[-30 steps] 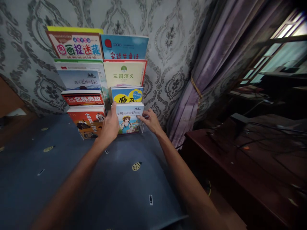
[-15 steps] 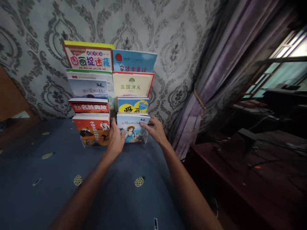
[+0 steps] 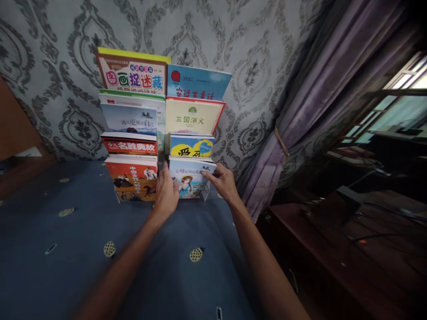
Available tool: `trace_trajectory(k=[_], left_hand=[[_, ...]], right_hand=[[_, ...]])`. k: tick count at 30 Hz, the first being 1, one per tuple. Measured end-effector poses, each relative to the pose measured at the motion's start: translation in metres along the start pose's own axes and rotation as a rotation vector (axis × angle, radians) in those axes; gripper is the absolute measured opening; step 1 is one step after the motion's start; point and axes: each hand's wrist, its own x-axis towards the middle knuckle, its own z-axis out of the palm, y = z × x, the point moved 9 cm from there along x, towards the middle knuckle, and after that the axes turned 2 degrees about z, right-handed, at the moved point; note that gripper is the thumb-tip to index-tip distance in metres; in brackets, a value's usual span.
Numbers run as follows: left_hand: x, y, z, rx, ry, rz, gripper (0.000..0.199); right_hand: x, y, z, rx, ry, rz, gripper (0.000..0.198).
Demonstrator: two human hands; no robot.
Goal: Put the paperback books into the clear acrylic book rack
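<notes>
Light-blue book (image 3: 196,189) held upright at the front of the right-hand column of books (image 3: 190,120).
Its upper right corner is pinched by the right hand (image 3: 224,181), thumb on the cover; its left edge is met by the left hand (image 3: 167,191), though whether it is pinched there cannot be told. It is backed closely by a yellow-and-blue book (image 3: 196,148); the left hand is flanked by an orange book (image 3: 136,182). Blue cloth (image 3: 160,266) is spread in front, bordered rightward by a purple curtain (image 3: 267,178).

You've got pale-blue book (image 3: 191,181) mid-frame, orange book (image 3: 134,181) centre-left, pineapple-print blue cloth (image 3: 80,242) bottom, grey damask wallpaper (image 3: 253,78) top.
</notes>
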Motion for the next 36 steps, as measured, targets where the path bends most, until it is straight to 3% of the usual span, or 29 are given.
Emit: trace_trajectory(k=[3, 9, 16, 23, 36], left_hand=[[0.003, 0.016, -0.011, 0.005, -0.037, 0.053, 0.077], [0.010, 0.025, -0.015, 0.222, -0.241, 0.057, 0.083], [0.016, 0.021, -0.019, 0.202, -0.201, 0.040, 0.068], [0.018, 0.019, -0.018, 0.225, -0.219, 0.018, 0.069], [0.019, 0.016, -0.012, 0.169, -0.212, 0.001, 0.075]], right_hand=[[0.000, -0.004, 0.000, -0.044, -0.014, -0.012, 0.037], [0.000, -0.011, -0.002, -0.176, 0.025, -0.056, 0.048], [0.003, -0.005, 0.004, -0.068, 0.116, -0.037, 0.047], [0.007, -0.007, 0.004, -0.070, 0.165, -0.052, 0.048], [0.012, -0.009, 0.004, -0.177, 0.108, -0.049, 0.056]])
